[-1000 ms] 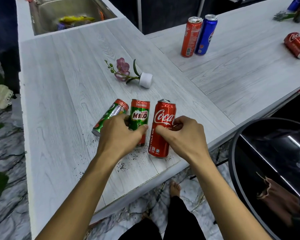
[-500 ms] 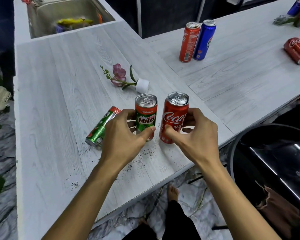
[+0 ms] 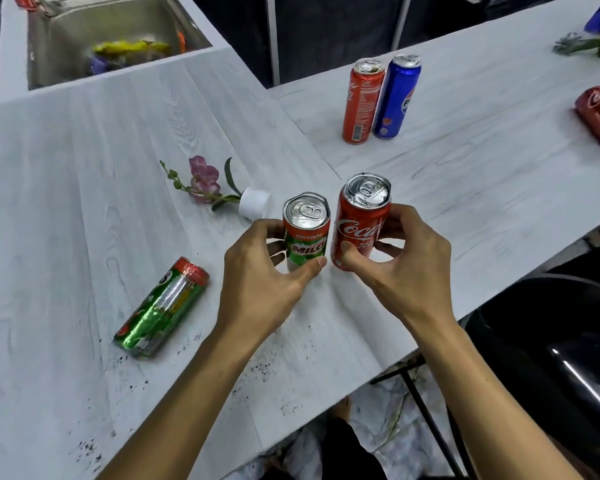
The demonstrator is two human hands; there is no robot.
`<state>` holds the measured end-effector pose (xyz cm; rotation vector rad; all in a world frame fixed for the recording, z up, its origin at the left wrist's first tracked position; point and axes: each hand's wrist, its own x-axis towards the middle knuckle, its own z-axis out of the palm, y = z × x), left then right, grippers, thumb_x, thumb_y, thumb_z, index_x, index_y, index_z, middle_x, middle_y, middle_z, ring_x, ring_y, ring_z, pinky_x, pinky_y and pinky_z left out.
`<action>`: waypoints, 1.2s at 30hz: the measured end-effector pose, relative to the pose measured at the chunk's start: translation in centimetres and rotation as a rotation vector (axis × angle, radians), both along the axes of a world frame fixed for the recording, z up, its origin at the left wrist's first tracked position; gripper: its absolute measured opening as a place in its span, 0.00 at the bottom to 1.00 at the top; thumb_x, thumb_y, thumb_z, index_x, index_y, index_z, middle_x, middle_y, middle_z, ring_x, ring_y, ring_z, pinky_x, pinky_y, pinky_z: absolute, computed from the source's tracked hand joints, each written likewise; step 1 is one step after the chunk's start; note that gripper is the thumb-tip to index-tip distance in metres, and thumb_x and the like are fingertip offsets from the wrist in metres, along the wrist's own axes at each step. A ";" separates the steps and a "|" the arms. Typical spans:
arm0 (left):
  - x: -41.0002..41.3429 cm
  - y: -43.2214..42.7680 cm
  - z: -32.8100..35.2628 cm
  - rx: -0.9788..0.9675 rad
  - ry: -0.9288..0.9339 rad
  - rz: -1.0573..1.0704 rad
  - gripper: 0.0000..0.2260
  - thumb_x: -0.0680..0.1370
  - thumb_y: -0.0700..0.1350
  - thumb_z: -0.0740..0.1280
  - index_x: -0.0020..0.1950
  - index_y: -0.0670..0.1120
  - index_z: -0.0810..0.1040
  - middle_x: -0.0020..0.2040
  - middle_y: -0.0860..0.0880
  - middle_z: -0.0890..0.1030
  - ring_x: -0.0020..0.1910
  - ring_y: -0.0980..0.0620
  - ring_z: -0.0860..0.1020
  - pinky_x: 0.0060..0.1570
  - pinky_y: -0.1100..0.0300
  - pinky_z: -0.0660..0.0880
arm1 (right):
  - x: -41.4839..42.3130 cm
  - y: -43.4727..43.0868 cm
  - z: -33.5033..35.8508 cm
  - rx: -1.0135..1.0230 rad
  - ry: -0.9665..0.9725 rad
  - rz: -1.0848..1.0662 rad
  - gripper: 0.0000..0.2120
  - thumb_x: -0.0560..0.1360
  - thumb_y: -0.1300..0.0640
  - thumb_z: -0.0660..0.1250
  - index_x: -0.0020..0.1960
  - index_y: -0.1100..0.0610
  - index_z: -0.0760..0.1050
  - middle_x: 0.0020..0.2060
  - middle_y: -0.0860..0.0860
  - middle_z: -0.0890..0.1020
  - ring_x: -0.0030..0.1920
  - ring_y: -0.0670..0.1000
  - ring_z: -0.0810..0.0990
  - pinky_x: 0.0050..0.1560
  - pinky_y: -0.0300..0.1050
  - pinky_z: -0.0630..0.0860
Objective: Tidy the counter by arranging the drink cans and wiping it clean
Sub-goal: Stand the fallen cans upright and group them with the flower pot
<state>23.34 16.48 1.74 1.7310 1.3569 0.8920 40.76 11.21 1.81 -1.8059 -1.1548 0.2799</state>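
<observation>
While clear of counter edge [image 3: 340, 393], Milo can [image 3: 307, 233] beside Coca-Cola can [image 3: 359, 223].

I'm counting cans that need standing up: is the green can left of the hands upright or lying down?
Lying down. The green can rests on its side on the counter, its red end pointing away.

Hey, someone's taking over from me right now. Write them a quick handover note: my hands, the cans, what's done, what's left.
Hands: left hand grips the Milo can; right hand grips the Coca-Cola can. Both cans are upright, side by side.
Done: tall red can and blue can stand paired on the far stretch of the counter.
To do: green can lies on its side near the left hand; toppled red can lies at far right. Dark specks along the near edge are not yet wiped.
</observation>
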 end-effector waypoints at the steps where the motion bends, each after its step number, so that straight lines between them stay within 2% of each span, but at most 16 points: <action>1: 0.9 0.5 0.0 -0.006 -0.003 0.001 0.26 0.66 0.52 0.84 0.59 0.54 0.76 0.53 0.59 0.81 0.51 0.65 0.81 0.48 0.76 0.76 | 0.9 0.6 0.0 0.004 0.000 -0.001 0.26 0.64 0.49 0.80 0.59 0.53 0.78 0.46 0.43 0.84 0.48 0.40 0.83 0.48 0.38 0.81; 7: 6.4 3.8 -0.2 -0.014 -0.025 0.015 0.26 0.65 0.52 0.84 0.57 0.57 0.75 0.51 0.63 0.80 0.50 0.66 0.81 0.48 0.73 0.78 | 6.8 4.1 0.1 0.024 -0.014 0.002 0.28 0.65 0.49 0.80 0.62 0.54 0.78 0.48 0.45 0.84 0.49 0.42 0.83 0.49 0.39 0.82; 11: 10.3 6.0 -0.1 -0.010 -0.009 0.007 0.26 0.66 0.53 0.83 0.56 0.60 0.72 0.47 0.68 0.76 0.46 0.71 0.78 0.44 0.78 0.74 | 10.7 6.5 0.1 0.033 -0.024 0.010 0.29 0.65 0.50 0.80 0.63 0.55 0.78 0.50 0.46 0.84 0.50 0.43 0.83 0.50 0.39 0.82; 17: 15.6 9.7 -0.3 -0.014 -0.005 0.014 0.26 0.67 0.52 0.83 0.59 0.55 0.73 0.53 0.59 0.79 0.45 0.66 0.79 0.43 0.78 0.75 | 15.6 10.2 -0.3 0.037 -0.031 0.022 0.29 0.65 0.49 0.81 0.63 0.54 0.77 0.50 0.46 0.84 0.49 0.43 0.83 0.51 0.40 0.83; 21: 18.3 12.1 -0.6 -0.004 -0.003 0.034 0.26 0.67 0.52 0.83 0.58 0.55 0.73 0.52 0.60 0.78 0.44 0.68 0.78 0.40 0.80 0.73 | 18.1 12.7 -0.9 0.041 -0.034 0.017 0.29 0.65 0.49 0.81 0.63 0.55 0.77 0.50 0.47 0.85 0.49 0.44 0.83 0.51 0.42 0.83; 25: 20.3 14.1 -1.0 0.014 0.015 0.060 0.28 0.67 0.55 0.82 0.62 0.53 0.74 0.55 0.60 0.78 0.47 0.63 0.78 0.40 0.79 0.72 | 20.0 14.7 -1.7 0.045 -0.051 0.025 0.30 0.65 0.49 0.81 0.63 0.55 0.77 0.51 0.45 0.84 0.49 0.43 0.83 0.51 0.41 0.83; 28: 21.4 15.2 -1.5 0.025 0.024 0.078 0.29 0.68 0.55 0.82 0.64 0.50 0.75 0.59 0.56 0.80 0.51 0.60 0.79 0.43 0.78 0.72 | 21.0 16.0 -2.2 0.046 -0.052 0.036 0.30 0.66 0.48 0.80 0.64 0.55 0.77 0.53 0.47 0.84 0.50 0.43 0.83 0.52 0.41 0.83; 33: 22.7 16.0 -2.3 0.041 0.030 0.106 0.28 0.67 0.53 0.83 0.62 0.48 0.76 0.56 0.56 0.80 0.48 0.62 0.79 0.43 0.82 0.71 | 22.1 17.3 -2.9 0.059 0.000 0.046 0.28 0.65 0.50 0.81 0.63 0.55 0.78 0.51 0.47 0.84 0.51 0.44 0.83 0.51 0.43 0.83; 36: 23.2 16.2 -2.7 0.044 0.026 0.121 0.29 0.67 0.53 0.83 0.62 0.48 0.76 0.56 0.56 0.80 0.48 0.62 0.79 0.44 0.81 0.72 | 22.7 17.9 -3.2 0.060 0.014 0.058 0.28 0.66 0.50 0.81 0.63 0.55 0.78 0.51 0.47 0.84 0.51 0.43 0.83 0.51 0.39 0.82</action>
